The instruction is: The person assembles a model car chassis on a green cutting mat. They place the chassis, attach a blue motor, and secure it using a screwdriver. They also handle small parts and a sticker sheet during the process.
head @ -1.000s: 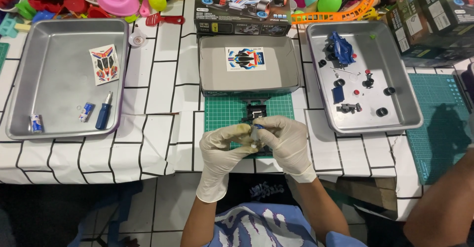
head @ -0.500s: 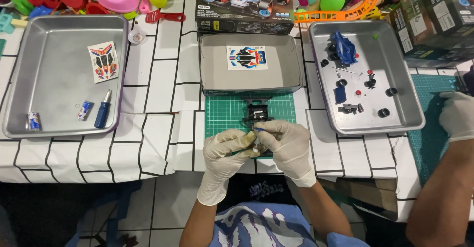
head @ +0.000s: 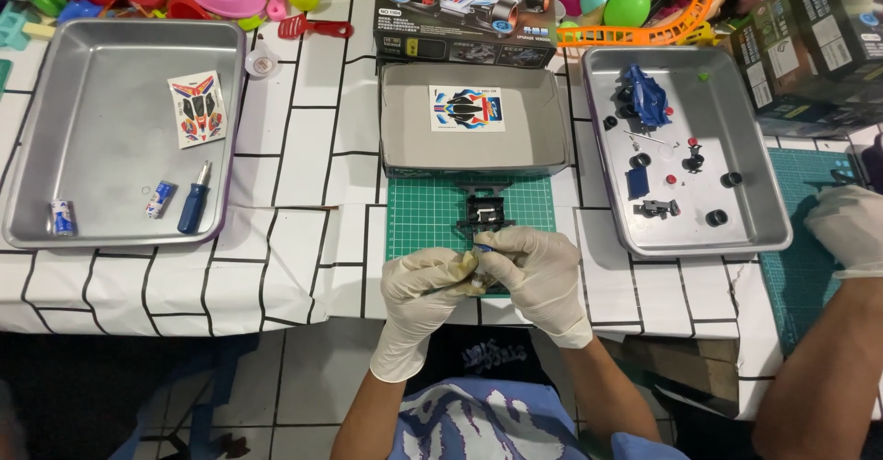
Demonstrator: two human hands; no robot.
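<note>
Both gloved hands, left hand (head: 425, 281) and right hand (head: 536, 271), stay pinched together on a small part (head: 478, 256), seemingly unchanged, near the black chassis (head: 485, 212) on the green mat (head: 423, 216).

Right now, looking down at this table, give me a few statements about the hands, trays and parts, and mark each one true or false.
1. Both gloved hands, left hand and right hand, meet over the green cutting mat. True.
2. The blue-handled screwdriver lies in the right tray. False: it lies in the left tray.
3. The blue car body sits in the right tray. True.
4. The middle tray holds loose black wheels. False: it holds only a sticker sheet.
5. Another person's gloved hand shows at the right edge. True.
</note>
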